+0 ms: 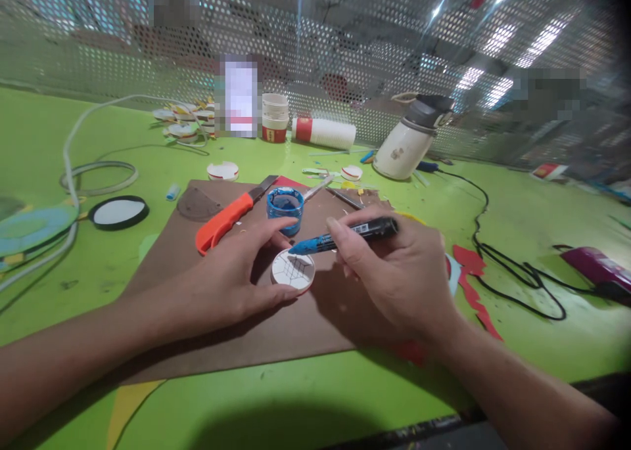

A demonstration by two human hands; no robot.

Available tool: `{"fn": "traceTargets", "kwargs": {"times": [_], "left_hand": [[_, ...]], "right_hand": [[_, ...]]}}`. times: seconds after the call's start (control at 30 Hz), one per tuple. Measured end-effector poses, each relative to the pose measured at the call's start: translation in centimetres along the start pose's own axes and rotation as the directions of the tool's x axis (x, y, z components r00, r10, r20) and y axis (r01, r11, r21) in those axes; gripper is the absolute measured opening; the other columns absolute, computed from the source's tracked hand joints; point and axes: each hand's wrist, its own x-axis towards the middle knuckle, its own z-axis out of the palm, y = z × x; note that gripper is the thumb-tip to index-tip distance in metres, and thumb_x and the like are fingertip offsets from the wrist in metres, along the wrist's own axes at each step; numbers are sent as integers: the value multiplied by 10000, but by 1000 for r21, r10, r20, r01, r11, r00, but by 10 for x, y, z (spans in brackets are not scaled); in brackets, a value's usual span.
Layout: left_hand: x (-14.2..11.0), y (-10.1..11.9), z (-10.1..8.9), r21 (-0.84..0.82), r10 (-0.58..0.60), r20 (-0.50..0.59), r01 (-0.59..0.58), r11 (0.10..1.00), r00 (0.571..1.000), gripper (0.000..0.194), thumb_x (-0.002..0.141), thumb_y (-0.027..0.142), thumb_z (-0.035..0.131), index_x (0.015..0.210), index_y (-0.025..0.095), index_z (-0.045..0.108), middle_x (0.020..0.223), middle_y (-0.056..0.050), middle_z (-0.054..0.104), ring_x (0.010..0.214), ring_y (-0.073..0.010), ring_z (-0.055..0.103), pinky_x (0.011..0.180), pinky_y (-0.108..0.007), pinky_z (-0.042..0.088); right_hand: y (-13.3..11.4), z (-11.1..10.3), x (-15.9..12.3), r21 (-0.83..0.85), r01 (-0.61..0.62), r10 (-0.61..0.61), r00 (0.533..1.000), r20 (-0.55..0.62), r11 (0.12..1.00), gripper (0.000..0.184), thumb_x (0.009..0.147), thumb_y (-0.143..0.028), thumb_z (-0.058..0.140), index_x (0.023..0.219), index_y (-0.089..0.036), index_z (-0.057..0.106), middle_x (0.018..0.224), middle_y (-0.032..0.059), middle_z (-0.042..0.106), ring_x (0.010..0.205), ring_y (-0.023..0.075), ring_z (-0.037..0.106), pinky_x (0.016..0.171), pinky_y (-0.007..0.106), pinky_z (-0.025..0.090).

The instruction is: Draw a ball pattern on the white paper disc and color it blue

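Bare left hand, bare right hand
From far off, I see slim fingers and a thumbnail on the right hand. The left forearm and right forearm are bare too, smooth and long, and they get wider toward the edges of my view.

We find no wording that we can transcribe with certainty. On the barrel of the blue-and-black marker we note small print and, toward its black end, a pale label with dark characters, both too small to read. On the upright paper cups and the lying cup stack we record red bands with pale-gold marks, illegible. On the white flask we observe a small printed motif, too indistinct to identify.
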Motion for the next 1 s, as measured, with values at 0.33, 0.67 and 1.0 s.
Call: {"fn": "traceTargets", "kwargs": {"times": [0.33, 0.67, 1.0], "left_hand": [[3, 0, 1, -7, -27, 32, 27, 1000, 999, 567, 841, 615, 937, 1305, 337, 767, 1503, -118, 797, 1438, -471, 734, 1289, -725, 552], [4, -3, 4, -30, -1, 22, 1, 1000, 1000, 608, 851, 566, 939, 1385, 321, 786, 1443, -125, 812, 1347, -434, 761, 1224, -680, 607], [3, -2, 2, -8, -12, 15, 12, 1000, 1000, 772, 834, 582, 934, 1533, 322, 738, 1480, -123, 815, 1393, -451, 760, 1246, -677, 603]], "right_hand": [[1, 3, 0, 12, 17, -17, 999, 35, 1000, 200, 992, -245, 852, 801, -259, 795, 569, -61, 657, 578, 167, 677, 641, 309, 607], [3, 4, -2, 26, 22, -23, 999, 40, 999, 177, 991, -199, 855, 823, -242, 819, 587, -63, 671, 580, 158, 690, 646, 292, 609], [6, 5, -1, 25, 71, -72, 996, 50, 997, 204, 996, -185, 858, 799, -222, 819, 628, -58, 730, 577, 127, 688, 604, 239, 567]]}}
